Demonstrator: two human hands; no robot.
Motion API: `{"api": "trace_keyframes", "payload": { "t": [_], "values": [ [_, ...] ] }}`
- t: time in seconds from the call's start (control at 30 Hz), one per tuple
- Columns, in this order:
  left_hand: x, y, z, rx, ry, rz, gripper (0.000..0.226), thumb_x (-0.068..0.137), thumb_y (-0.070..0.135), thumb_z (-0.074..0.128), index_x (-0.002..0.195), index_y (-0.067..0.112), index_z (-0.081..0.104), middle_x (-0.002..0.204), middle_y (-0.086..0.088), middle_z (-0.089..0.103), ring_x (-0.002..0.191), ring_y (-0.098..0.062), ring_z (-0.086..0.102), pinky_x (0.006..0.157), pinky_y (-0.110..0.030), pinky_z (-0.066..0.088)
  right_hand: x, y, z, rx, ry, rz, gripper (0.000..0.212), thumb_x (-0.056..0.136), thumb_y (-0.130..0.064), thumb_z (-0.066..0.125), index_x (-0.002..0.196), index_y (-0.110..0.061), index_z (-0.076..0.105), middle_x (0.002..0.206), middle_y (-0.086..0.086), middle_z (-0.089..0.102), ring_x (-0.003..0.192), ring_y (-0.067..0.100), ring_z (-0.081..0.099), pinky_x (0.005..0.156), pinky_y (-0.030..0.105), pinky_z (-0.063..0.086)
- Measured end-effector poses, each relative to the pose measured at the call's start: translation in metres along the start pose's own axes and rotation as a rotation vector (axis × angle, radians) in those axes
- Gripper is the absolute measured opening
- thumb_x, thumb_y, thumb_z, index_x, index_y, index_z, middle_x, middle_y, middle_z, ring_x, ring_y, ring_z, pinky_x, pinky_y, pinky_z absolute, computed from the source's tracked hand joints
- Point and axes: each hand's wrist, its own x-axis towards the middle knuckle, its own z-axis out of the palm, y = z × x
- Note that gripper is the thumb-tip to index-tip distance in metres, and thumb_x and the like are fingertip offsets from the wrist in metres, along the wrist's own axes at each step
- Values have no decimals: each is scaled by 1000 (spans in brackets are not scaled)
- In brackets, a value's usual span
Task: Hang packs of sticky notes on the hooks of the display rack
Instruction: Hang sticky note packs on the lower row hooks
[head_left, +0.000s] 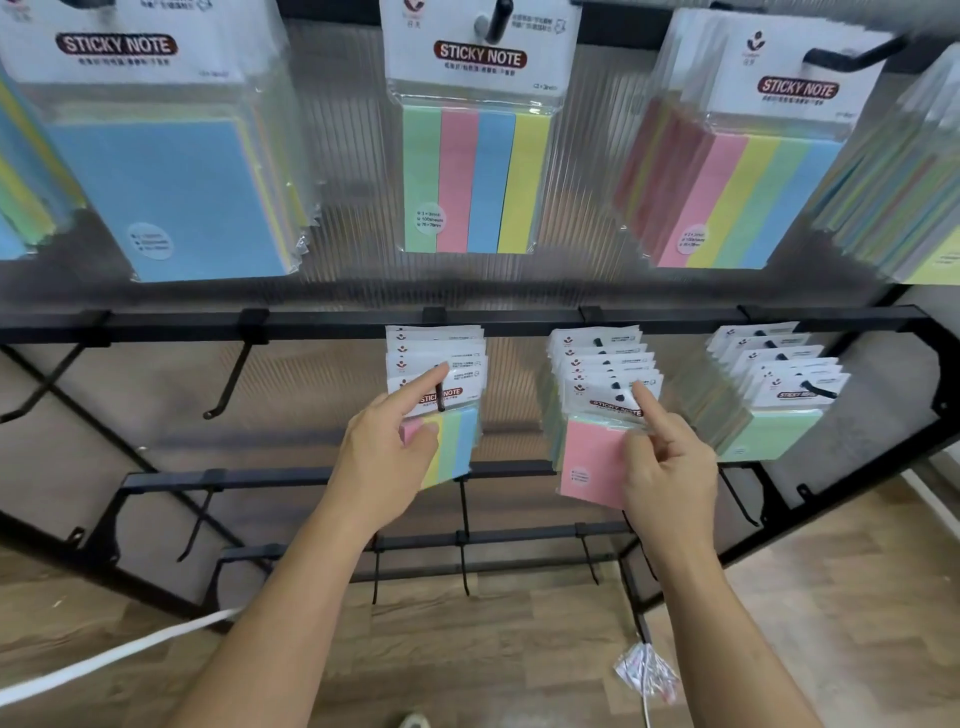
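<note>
I see L hand (382, 452) pinching the striped pack (460, 441) btwn thumb and curled fingers, index straight across its header card, beside the hook (440, 399) it hangs on, at front of a stack on the display rack (322, 325) mid rail. R hand (670, 467) grips the pink pack (589, 462) at its right edge, index straight, tip on the header; pack fronts the next stack to the right. Larger packs (475, 176) hang on top row
</note>
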Motion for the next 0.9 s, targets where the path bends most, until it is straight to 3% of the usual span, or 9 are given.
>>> {"api": "trace_keyframes", "payload": {
  "t": [0.07, 0.13, 0.23, 0.3, 0.37, 0.5, 0.67, 0.73, 0.9],
  "values": [
    [2, -1, 1, 5, 17, 4, 59, 97, 5, 52, 132, 51, 48, 123, 16, 50, 107, -1, 54, 96, -36, 53, 3, 0, -1, -35, -12, -16, 52, 91, 2, 46, 133, -25, 57, 80, -15, 52, 69, 3, 47, 66, 10, 37],
    [4, -1, 3, 2, 50, 19, 58, 96, 2, 52, 133, 47, 51, 116, 26, 47, 111, -2, 52, 99, -41, 51, 4, 2, -2, -56, -25, -32, 53, 91, 3, 46, 133, -26, 56, 82, -14, 52, 71, 0, 48, 68, 7, 36],
    [7, 0, 7, 20, 118, 43, 59, 95, 1, 52, 128, 50, 51, 105, 23, 46, 98, 3, 55, 91, -43, 55, 2, 7, -5, -61, -13, -32, 55, 89, 5, 47, 133, -28, 56, 82, -7, 52, 68, 3, 46, 66, 8, 36],
    [7, 1, 9, 47, 158, 59, 57, 95, 0, 53, 130, 45, 52, 96, 17, 42, 88, 5, 54, 89, -41, 56, 1, 10, -6, -22, 29, -14, 55, 90, 4, 48, 131, -32, 54, 94, 9, 58, 70, 8, 47, 66, 10, 37],
    [8, 1, 11, 61, 193, 67, 54, 95, 0, 53, 132, 40, 51, 96, 14, 40, 91, 4, 53, 87, -39, 58, 1, 10, -7, 24, 69, -41, 51, 89, -5, 50, 128, -37, 51, 98, 15, 59, 73, 9, 49, 67, 11, 39],
    [11, 4, 12, 85, 273, 74, 49, 95, 2, 56, 133, 33, 52, 108, 3, 40, 93, -9, 52, 75, -41, 61, 6, 5, -7, 32, 71, -147, 45, 88, -9, 53, 128, -29, 54, 82, 7, 55, 69, 3, 47, 67, 6, 38],
    [16, 4, 10, 207, 366, 84, 45, 94, 11, 61, 137, 23, 54, 109, 1, 42, 96, -7, 45, 60, -9, 47, 13, 7, -4, -53, 41, -128, 48, 90, 5, 52, 131, -20, 57, 78, -3, 51, 69, 3, 48, 68, 5, 37],
    [17, 5, 9, 225, 370, 72, 45, 94, 13, 61, 137, 22, 54, 108, 1, 43, 95, -7, 44, 53, -4, 44, 12, 7, -5, -50, 43, -119, 45, 89, -6, 51, 131, -20, 57, 79, -3, 52, 69, 2, 48, 67, 4, 37],
    [13, 8, 12, 220, 392, 59, 44, 93, 12, 62, 136, 20, 55, 109, 2, 44, 89, -8, 49, 57, -2, 45, 11, 6, -8, -52, 77, -133, 54, 78, -25, 46, 130, -20, 58, 79, -6, 52, 72, 0, 50, 68, 4, 37]
  ]
}}
